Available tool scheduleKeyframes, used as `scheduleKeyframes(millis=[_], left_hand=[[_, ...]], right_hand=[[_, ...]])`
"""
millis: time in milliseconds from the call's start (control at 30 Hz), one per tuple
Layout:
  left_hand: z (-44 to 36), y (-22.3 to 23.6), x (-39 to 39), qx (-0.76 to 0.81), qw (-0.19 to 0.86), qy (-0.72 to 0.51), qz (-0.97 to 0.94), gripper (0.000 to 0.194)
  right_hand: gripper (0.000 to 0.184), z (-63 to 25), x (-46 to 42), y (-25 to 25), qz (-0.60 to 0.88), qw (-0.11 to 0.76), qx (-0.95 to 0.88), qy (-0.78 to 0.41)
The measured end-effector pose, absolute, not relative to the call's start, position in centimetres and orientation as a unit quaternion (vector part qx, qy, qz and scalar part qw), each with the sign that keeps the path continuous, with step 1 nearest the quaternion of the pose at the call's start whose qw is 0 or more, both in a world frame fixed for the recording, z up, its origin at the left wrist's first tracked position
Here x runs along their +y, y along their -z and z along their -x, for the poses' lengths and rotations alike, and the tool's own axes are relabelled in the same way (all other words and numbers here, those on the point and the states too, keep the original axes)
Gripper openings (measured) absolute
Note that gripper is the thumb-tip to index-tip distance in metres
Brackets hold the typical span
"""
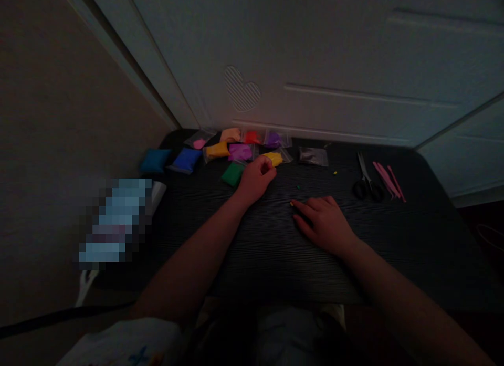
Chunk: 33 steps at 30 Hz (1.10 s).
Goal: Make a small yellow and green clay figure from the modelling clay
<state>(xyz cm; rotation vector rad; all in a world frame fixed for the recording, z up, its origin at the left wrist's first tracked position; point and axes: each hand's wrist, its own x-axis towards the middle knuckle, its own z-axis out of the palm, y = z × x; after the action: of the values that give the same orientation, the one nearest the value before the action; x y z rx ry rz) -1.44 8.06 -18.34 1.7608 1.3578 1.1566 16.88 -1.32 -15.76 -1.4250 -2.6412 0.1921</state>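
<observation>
At twelve o'clock from my unclenched right hand (326, 221), a yellow clay scrap (335, 173) lies portioned, seemingly unshaped; my left hand (258, 179), closure unclear.

My two bare forearms come in from below, the left forearm (205, 248) slanting up and to the right, the right forearm (397, 282) slanting up and to the left; my left hand (258, 179) is the farther forward of the two, its thumb (271, 174) toward my right and its fingers curled round toward the thumb, though I cannot make out whether the tips meet; my right hand (325, 224) is palm down, its index finger (305, 209) reaching out leftward and the thumb lying apart, nearer to me; its other fingers are bent; the two hands are apart.
</observation>
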Motion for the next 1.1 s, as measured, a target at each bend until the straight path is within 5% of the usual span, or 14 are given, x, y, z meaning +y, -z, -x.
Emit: scheduleKeyframes(millis=[1100], left_hand=[[1.45, 18.4, 8.09, 0.511, 0.334, -0.441, -0.658, 0.004]], right_hand=[[0.036, -16.71, -1.29, 15.63, 0.459, 0.069, -0.884, -0.063]])
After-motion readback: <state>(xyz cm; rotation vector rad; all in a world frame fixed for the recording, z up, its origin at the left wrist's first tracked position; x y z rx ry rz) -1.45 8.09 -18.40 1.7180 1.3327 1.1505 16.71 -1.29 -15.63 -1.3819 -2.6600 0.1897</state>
